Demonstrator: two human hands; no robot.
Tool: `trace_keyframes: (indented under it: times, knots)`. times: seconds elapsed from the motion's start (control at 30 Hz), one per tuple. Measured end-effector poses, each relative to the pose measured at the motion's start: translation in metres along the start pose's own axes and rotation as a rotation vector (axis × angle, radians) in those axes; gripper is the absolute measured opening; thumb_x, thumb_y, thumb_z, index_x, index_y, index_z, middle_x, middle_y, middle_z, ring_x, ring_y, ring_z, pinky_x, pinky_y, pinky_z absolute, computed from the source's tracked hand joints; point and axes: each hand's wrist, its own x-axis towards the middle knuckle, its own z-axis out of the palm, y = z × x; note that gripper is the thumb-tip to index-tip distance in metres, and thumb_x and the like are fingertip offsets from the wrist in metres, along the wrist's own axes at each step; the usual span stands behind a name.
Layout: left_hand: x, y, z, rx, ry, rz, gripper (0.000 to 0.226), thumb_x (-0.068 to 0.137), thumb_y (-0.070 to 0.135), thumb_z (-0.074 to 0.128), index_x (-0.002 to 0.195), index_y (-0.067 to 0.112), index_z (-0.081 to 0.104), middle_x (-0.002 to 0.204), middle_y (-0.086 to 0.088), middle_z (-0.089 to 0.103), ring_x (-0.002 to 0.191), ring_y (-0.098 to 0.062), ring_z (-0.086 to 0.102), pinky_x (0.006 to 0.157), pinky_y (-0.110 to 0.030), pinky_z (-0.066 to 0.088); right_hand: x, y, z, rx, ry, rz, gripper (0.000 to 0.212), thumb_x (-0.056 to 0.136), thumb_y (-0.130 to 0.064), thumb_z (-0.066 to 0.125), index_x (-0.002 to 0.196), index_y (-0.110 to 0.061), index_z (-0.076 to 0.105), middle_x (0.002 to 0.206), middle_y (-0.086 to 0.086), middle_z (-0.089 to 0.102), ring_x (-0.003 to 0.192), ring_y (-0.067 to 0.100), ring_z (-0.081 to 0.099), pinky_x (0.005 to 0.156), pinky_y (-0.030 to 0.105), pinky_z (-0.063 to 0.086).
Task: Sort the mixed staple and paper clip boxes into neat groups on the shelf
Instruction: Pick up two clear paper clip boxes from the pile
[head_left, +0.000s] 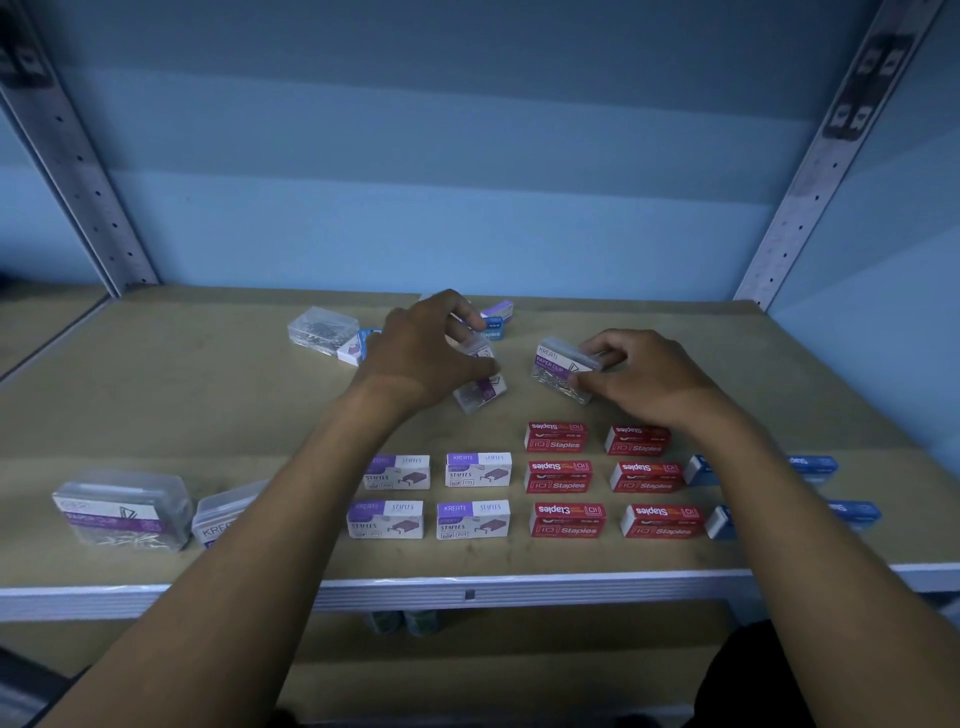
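My left hand (423, 353) curls round a clear paper clip box (480, 387) at mid shelf. To its right, my right hand (641, 376) pinches another clear paper clip box (558, 369) with a purple label. Nearer the front edge lie rows of white-purple staple boxes (478, 470), red staple boxes (558, 475) and blue staple boxes (813, 465), partly hidden by my right arm. Two clear paper clip boxes (122, 512) stand at front left. Behind my left hand lie a clear box (323, 330) and blue and white boxes (493, 325).
The brown shelf board (208, 395) ends in a white front rail (467, 592). Perforated metal uprights (78, 161) stand at the back left and back right. A blue wall closes the back. A lower shelf shows beneath.
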Motion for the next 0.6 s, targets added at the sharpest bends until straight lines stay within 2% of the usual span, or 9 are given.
trace_keyframes:
  times: [0.1, 0.23, 0.3, 0.47, 0.6]
  knots:
    - [-0.001, -0.003, -0.009, 0.051, -0.034, -0.005, 0.035, 0.066, 0.040, 0.083, 0.095, 0.035, 0.065, 0.090, 0.020, 0.064, 0.096, -0.003, 0.058, 0.077, -0.026, 0.047, 0.001, -0.001, 0.002, -0.019, 0.026, 0.000, 0.027, 0.082, -0.036, 0.079, 0.108, -0.030, 0.073, 0.101, -0.011, 0.070, 0.083, -0.005, 0.058, 0.063, 0.012, 0.038]
    - [-0.006, -0.006, -0.025, 0.173, -0.078, -0.019, 0.031, 0.066, 0.040, 0.084, 0.092, 0.035, 0.069, 0.090, 0.020, 0.064, 0.087, -0.001, 0.058, 0.088, -0.035, 0.050, 0.002, -0.001, 0.003, -0.040, 0.042, 0.006, 0.028, 0.082, -0.039, 0.079, 0.108, -0.029, 0.074, 0.101, -0.010, 0.070, 0.088, 0.005, 0.060, 0.062, 0.013, 0.038]
    - [-0.009, -0.008, -0.033, 0.266, -0.111, -0.040, 0.027, 0.066, 0.039, 0.084, 0.089, 0.034, 0.071, 0.090, 0.021, 0.063, 0.091, -0.005, 0.060, 0.091, -0.038, 0.050, 0.003, -0.001, 0.003, -0.038, 0.044, 0.012, 0.027, 0.083, -0.038, 0.079, 0.107, -0.029, 0.074, 0.101, -0.009, 0.070, 0.088, 0.006, 0.061, 0.063, 0.014, 0.038]
    - [-0.014, -0.014, -0.041, 0.346, -0.176, -0.089, 0.027, 0.069, 0.036, 0.083, 0.093, 0.030, 0.072, 0.096, 0.016, 0.066, 0.098, -0.011, 0.061, 0.090, -0.037, 0.052, 0.001, -0.002, 0.003, -0.050, 0.030, 0.032, 0.024, 0.085, -0.038, 0.076, 0.108, -0.031, 0.073, 0.101, -0.009, 0.070, 0.091, 0.009, 0.062, 0.063, 0.020, 0.041]
    - [-0.016, -0.012, -0.038, 0.338, -0.151, -0.091, 0.030, 0.073, 0.042, 0.081, 0.099, 0.027, 0.073, 0.101, 0.010, 0.066, 0.096, -0.013, 0.061, 0.087, -0.035, 0.053, -0.001, -0.005, 0.003, -0.062, 0.045, 0.028, 0.024, 0.084, -0.039, 0.076, 0.107, -0.032, 0.073, 0.100, -0.009, 0.070, 0.089, 0.009, 0.062, 0.062, 0.018, 0.040]
